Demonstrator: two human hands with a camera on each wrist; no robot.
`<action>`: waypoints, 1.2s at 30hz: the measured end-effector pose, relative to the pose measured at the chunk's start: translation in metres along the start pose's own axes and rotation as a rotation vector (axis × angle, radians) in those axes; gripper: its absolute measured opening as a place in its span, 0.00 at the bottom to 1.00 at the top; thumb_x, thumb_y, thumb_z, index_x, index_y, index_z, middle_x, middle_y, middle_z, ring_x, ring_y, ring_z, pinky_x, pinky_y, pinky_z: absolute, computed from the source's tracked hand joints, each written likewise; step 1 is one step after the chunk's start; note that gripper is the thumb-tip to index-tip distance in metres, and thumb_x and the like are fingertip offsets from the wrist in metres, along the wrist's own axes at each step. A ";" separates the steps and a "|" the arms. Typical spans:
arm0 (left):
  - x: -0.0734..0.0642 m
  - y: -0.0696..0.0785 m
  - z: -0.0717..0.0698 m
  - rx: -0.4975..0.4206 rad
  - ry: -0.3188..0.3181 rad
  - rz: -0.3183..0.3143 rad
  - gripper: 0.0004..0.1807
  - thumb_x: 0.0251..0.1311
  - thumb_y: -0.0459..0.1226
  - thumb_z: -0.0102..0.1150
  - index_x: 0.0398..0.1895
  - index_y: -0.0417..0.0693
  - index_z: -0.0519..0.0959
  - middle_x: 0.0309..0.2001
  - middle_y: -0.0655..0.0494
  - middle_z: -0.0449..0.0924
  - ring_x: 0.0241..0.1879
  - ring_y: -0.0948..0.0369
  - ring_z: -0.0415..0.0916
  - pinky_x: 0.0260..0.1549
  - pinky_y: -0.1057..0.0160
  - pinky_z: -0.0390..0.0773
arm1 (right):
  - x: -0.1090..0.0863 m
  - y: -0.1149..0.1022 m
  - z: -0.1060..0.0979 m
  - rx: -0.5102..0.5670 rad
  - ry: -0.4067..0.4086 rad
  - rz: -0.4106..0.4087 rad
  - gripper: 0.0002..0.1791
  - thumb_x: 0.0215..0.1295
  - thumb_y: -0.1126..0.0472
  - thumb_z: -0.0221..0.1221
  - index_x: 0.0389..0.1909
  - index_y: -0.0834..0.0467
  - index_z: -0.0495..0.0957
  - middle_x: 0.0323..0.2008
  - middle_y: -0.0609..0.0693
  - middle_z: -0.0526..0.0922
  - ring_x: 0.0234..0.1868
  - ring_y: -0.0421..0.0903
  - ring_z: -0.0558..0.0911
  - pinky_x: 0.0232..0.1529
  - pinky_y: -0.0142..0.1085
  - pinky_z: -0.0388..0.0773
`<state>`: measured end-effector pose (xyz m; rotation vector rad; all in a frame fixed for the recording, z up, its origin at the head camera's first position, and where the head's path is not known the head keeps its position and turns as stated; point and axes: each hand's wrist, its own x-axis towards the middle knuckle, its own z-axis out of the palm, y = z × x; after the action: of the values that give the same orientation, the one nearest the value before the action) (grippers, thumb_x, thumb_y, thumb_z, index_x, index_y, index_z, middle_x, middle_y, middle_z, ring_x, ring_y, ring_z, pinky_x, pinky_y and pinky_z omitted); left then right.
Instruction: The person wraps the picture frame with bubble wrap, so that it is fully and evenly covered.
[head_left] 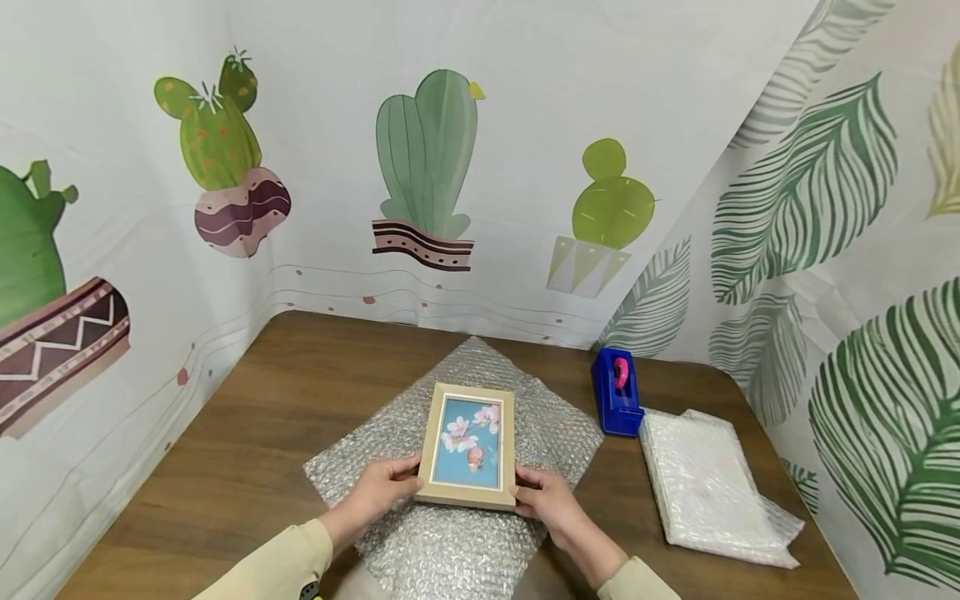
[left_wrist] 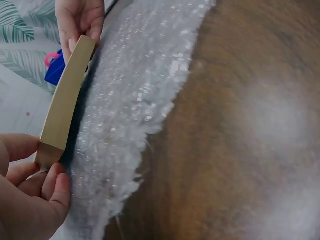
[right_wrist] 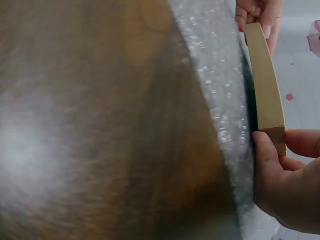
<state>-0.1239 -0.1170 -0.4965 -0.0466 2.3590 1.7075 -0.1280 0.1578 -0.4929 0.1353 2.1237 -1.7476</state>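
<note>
A picture frame (head_left: 469,444) with a light wooden border and a print of pink blossoms on blue is face up over a sheet of bubble wrap (head_left: 442,542). My left hand (head_left: 382,490) grips its lower left side between thumb and fingers. On the opposite side, my right hand (head_left: 550,502) holds the lower right edge the same way. Both wrist views show the frame's near edge (left_wrist: 65,100) side-on, with a dark gap between it and the wrap. The wrap lies turned like a diamond, one corner pointing to the back.
A blue tape dispenser (head_left: 619,404) with a pink core stands at the back right. In front of it lies a flat item in bubble wrap (head_left: 705,483). The brown wooden table (head_left: 247,450) ends at a cloth wall (head_left: 525,167) printed with cacti and leaves.
</note>
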 end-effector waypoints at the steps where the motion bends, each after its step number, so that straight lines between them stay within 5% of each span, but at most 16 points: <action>1: 0.000 0.000 0.001 0.013 0.010 -0.004 0.27 0.61 0.29 0.66 0.64 0.29 0.75 0.63 0.28 0.76 0.58 0.40 0.82 0.51 0.55 0.86 | 0.000 0.001 0.000 -0.004 0.002 0.001 0.29 0.71 0.70 0.57 0.69 0.79 0.63 0.68 0.78 0.68 0.42 0.40 0.85 0.42 0.32 0.87; 7: 0.002 -0.002 0.003 0.045 0.048 -0.012 0.26 0.59 0.27 0.66 0.62 0.29 0.77 0.60 0.29 0.80 0.52 0.44 0.85 0.47 0.56 0.87 | -0.001 0.004 0.002 -0.088 0.005 -0.062 0.28 0.71 0.69 0.58 0.68 0.78 0.65 0.65 0.77 0.72 0.48 0.51 0.88 0.46 0.42 0.89; 16: -0.001 -0.005 0.000 0.038 -0.056 0.001 0.28 0.61 0.29 0.66 0.64 0.28 0.74 0.63 0.30 0.77 0.60 0.39 0.80 0.53 0.53 0.86 | -0.003 0.001 -0.004 -0.341 0.053 -0.080 0.26 0.67 0.66 0.63 0.63 0.74 0.74 0.50 0.67 0.83 0.39 0.45 0.80 0.34 0.36 0.82; 28: 0.000 -0.001 -0.003 0.070 -0.072 -0.036 0.28 0.60 0.31 0.69 0.64 0.34 0.77 0.67 0.35 0.74 0.69 0.36 0.71 0.63 0.45 0.79 | -0.004 0.002 -0.004 -0.267 0.044 -0.099 0.28 0.66 0.68 0.63 0.64 0.77 0.71 0.46 0.65 0.86 0.41 0.43 0.81 0.35 0.34 0.80; 36: 0.001 -0.003 -0.006 0.049 -0.073 -0.023 0.27 0.60 0.31 0.69 0.63 0.32 0.77 0.63 0.33 0.78 0.64 0.38 0.76 0.59 0.48 0.83 | -0.003 0.002 -0.004 -0.261 0.053 -0.128 0.28 0.61 0.70 0.65 0.61 0.78 0.74 0.41 0.61 0.85 0.39 0.41 0.78 0.35 0.27 0.77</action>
<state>-0.1256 -0.1238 -0.4976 -0.0032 2.3371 1.6126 -0.1253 0.1627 -0.4929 -0.0265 2.4235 -1.5292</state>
